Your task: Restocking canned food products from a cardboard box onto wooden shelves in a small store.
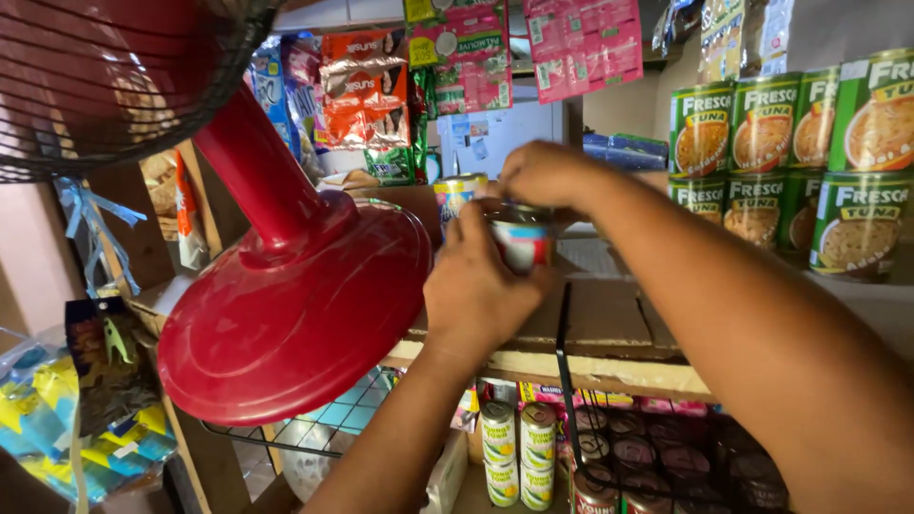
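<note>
My left hand [476, 281] grips a small tin can [524, 240] with a red, white and blue label, held just above a brown cardboard-covered shelf [600, 319]. My right hand [543, 173] reaches in from the right and rests on the top of that can, fingers closed over its rim. A second small can [454, 193] stands just behind, to the left of my hands.
A red stand fan's round base [286, 314] tilts in at the left, its dark grille [105, 86] above. Stacked green cans [800, 162] fill the right. Sachet strips [371, 90] hang at the back. More cans [519, 452] sit on the shelf below.
</note>
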